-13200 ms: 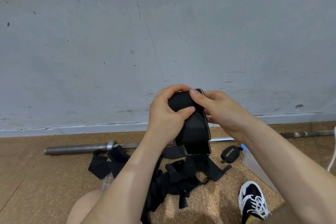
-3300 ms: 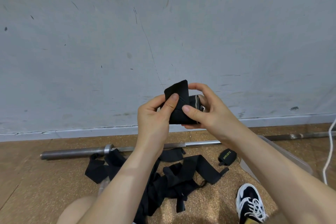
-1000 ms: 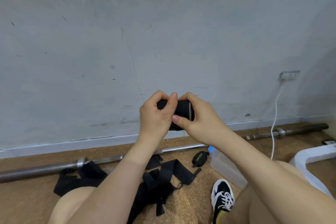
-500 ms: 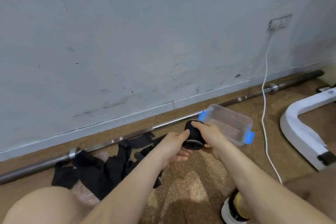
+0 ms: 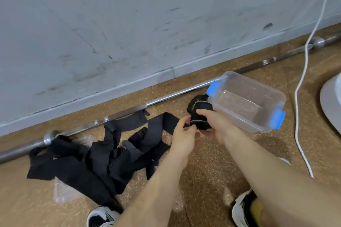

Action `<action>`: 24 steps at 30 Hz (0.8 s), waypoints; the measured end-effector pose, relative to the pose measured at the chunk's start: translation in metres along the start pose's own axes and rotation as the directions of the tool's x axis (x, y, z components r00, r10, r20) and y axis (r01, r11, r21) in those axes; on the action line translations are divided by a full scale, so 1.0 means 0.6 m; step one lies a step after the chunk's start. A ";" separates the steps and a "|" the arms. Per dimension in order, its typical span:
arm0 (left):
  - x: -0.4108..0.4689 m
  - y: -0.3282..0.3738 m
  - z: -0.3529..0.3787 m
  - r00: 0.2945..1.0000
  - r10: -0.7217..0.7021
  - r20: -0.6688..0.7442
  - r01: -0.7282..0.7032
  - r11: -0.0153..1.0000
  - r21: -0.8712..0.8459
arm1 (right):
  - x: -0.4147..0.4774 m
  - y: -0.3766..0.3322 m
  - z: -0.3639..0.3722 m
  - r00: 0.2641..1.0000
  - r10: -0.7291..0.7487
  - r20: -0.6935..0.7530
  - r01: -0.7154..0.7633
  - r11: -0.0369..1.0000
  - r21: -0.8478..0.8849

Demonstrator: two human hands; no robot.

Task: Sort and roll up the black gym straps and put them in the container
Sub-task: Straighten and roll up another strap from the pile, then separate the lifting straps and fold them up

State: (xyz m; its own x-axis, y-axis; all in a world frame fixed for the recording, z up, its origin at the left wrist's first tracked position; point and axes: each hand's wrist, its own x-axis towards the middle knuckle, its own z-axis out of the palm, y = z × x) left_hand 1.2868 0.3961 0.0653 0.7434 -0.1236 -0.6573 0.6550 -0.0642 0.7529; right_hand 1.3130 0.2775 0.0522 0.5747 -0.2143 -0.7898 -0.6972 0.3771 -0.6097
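R hand (image 5: 215, 125) is grasping the rolled strap (image 5: 201, 122), grip clenched round it w/ thumb on top. L hand (image 5: 184, 136) is pinching the roll's left end. The roll is hovering at centre frame over the floor (image 5: 212, 162), long axis approx. left-right. The open container (image 5: 249, 121) is sitting just up-right of it, right beside the R hand, so the R hand is nearer & prob. making the drop. The loose straps (image 5: 110, 153) are lying lower left, unrolled. A labelled wrap (image 5: 193, 105) is lying by the container's left end.
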 end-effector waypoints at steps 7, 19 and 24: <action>0.139 0.055 -0.028 1.000 -0.024 0.009 0.025 0.997 -0.076 | 0.107 -0.022 0.080 0.968 -0.222 0.120 0.234 0.968 -0.094; 0.168 -0.085 -0.219 0.996 -0.091 0.016 -0.009 0.077 0.997 | 0.208 0.083 0.111 0.811 -0.184 0.555 0.420 -0.477 -0.772; 0.140 -0.106 -0.285 0.997 0.019 -0.075 0.077 -0.164 0.983 | 0.200 0.103 0.152 0.841 -0.249 0.480 0.419 -0.261 -0.870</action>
State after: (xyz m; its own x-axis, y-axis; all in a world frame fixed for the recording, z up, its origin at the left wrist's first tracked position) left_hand 1.3307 0.5590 -0.0438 0.7636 -0.0505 -0.6437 -0.1833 -0.9729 -0.1412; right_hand 1.3781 0.3569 -0.0742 0.8630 0.1583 -0.4798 0.0500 -0.9717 -0.2307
